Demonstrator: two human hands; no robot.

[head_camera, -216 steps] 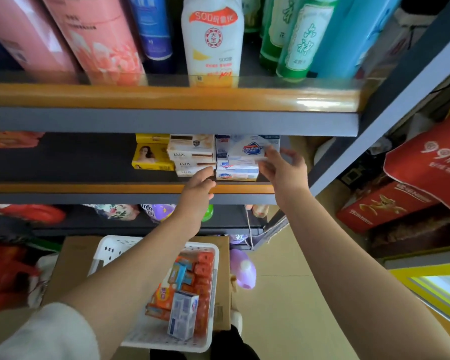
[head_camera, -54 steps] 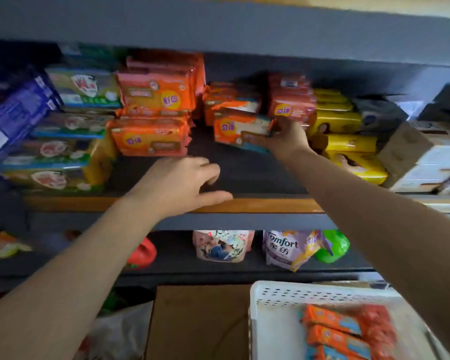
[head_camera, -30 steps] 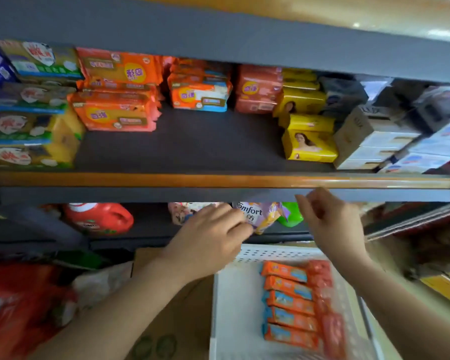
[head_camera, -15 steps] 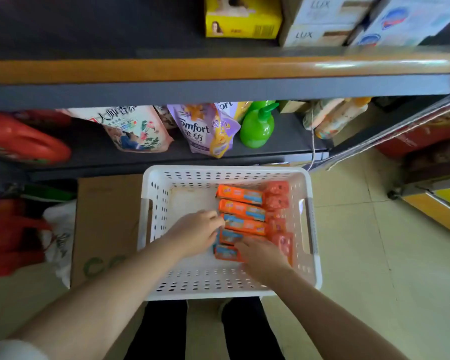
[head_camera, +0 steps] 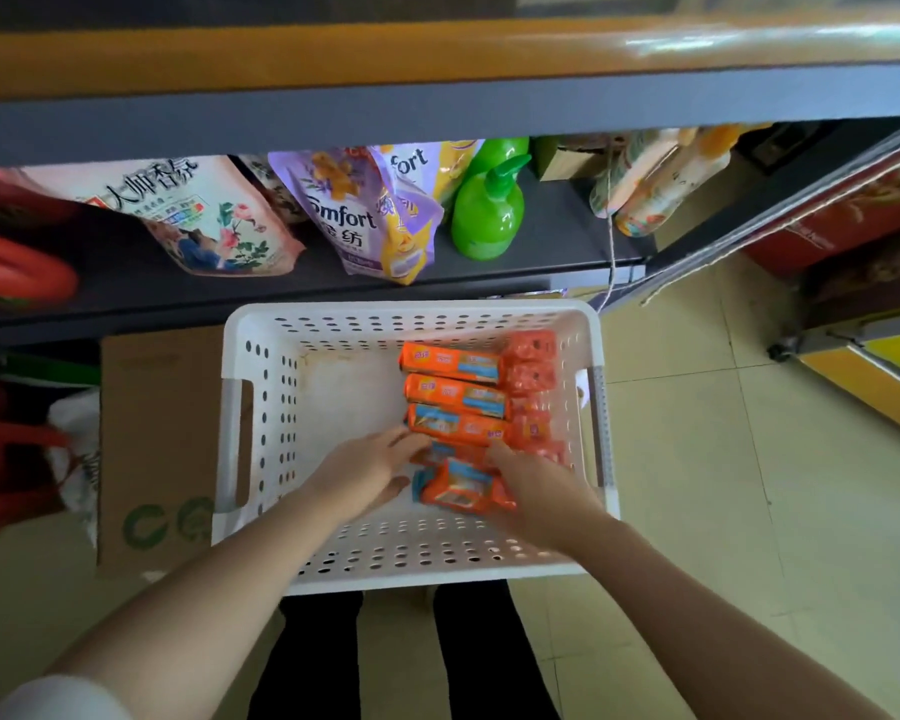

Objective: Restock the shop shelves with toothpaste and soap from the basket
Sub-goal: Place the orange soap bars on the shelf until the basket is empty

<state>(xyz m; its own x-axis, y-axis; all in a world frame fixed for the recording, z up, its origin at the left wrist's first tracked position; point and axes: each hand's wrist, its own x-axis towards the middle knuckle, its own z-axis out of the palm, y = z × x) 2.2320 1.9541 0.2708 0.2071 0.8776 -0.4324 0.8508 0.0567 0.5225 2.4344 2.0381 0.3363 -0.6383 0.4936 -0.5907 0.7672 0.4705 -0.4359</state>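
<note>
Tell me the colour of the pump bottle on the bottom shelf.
Bright green, pump bottle, seen in the head view.

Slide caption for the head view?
Both hands reach into white basket; right hand grips an orange soap pack.

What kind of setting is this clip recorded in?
Most likely a small shop aisle: a stocked shelf holds Comfort softener pouches and a green pump bottle, and a white basket of orange packs sits on the tiled floor below.

Both my arms reach forward and down, forearms bare
My left hand (head_camera: pixel 367 472) lies loosely open; my right hand (head_camera: pixel 533 491) curls in a grip
</note>
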